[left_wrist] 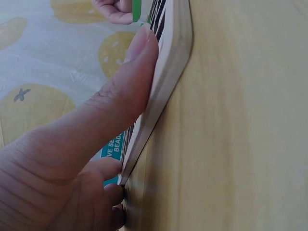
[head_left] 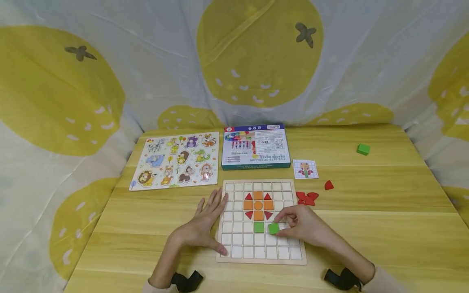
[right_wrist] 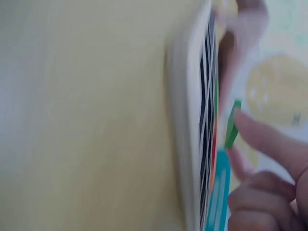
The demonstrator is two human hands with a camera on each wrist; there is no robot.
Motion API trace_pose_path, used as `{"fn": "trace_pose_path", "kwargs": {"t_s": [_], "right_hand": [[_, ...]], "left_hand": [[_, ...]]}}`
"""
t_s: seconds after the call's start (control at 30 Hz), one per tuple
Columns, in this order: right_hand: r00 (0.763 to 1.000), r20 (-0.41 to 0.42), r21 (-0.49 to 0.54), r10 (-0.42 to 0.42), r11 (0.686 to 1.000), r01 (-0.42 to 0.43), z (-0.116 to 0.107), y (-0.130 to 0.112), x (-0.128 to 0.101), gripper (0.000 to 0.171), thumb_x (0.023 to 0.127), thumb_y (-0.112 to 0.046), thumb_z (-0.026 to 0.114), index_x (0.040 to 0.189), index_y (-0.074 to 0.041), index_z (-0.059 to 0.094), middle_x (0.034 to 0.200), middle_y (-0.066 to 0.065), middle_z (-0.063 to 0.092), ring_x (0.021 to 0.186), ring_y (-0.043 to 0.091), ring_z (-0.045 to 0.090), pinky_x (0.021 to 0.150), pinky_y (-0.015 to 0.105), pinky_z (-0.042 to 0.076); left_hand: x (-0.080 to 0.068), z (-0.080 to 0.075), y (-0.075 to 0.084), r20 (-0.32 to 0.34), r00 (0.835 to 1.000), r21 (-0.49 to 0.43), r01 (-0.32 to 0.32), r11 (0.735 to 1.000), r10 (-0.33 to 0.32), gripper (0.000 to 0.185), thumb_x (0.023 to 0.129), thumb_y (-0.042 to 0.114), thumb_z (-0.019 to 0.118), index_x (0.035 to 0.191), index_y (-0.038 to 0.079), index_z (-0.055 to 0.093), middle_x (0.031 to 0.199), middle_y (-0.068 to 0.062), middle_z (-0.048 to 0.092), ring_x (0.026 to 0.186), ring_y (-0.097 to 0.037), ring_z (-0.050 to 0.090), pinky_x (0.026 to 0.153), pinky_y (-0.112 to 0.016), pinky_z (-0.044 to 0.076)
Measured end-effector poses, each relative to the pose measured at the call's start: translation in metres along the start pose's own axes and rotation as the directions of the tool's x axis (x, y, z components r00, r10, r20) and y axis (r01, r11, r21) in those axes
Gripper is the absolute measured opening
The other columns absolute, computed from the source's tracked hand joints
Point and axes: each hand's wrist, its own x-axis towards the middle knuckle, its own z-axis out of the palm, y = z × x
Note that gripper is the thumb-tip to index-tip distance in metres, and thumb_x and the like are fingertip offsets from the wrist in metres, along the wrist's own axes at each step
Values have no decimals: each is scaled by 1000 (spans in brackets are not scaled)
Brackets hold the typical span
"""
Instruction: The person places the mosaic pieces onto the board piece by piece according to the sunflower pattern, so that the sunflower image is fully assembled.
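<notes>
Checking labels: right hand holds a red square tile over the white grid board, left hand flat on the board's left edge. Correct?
Not quite. The square tile in the right hand is green, not red, as the head view shows. The left hand does rest flat on the left edge of the wooden white grid board.

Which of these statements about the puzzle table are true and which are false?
1. The right hand has a grip on a green square tile over the grid board. True.
2. The left hand holds a red piece. False: it lies flat on the board's left edge and holds nothing.
3. Another green tile already sits in the board, below the orange pieces. True.
4. The animal puzzle lies to the right of the board. False: it lies at the back left.
5. A green block lies alone at the far right of the table. True.
</notes>
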Motion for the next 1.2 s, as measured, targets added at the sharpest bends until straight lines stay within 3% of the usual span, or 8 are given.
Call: {"fn": "trace_pose_path", "kwargs": {"t_s": [0.2, 0.47, 0.8, 1.2], "right_hand": [[1000, -11, -42, 1, 999, -2, 30, -18, 2, 23, 75, -17, 93, 90, -14, 76, 59, -6, 38, 55, 5, 35, 54, 19, 28], [999, -35, -178, 18, 984, -23, 41, -26, 3, 28, 68, -18, 97, 85, -18, 74, 57, -6, 44, 53, 8, 40, 50, 21, 26], [995, 92, -31, -33, 999, 36, 30, -17, 7, 19, 77, -14, 91, 93, -18, 82, 54, -6, 38, 51, 6, 34, 51, 20, 29], [997, 27, -98, -71, 992, 74, 41, -23, 12, 20, 71, -9, 93, 86, -16, 82, 53, -10, 38, 51, 2, 35, 50, 18, 27]], "left_hand": [[1, 0, 1, -4, 1000, -4, -5, 1000, 5, 151, 61, 51, 96, 166, 8, -4, 173, -15, -21, 161, -38, -17, 128, -65, -10], [1, 2, 0, -1, 1000, 2, -6, 1000, 6, 151, 62, 52, 96, 166, 9, -3, 173, -15, -21, 161, -37, -18, 128, -65, -10], [0, 1, -1, 1, 1000, 4, 2, 1000, -2, 152, 61, 52, 96, 166, 8, -4, 172, -14, -23, 161, -37, -18, 128, -64, -11], [0, 1, -2, 1, 1000, 8, -3, 1000, 3, 152, 62, 52, 96, 166, 8, -4, 172, -14, -23, 161, -37, -18, 128, -64, -11]]}}
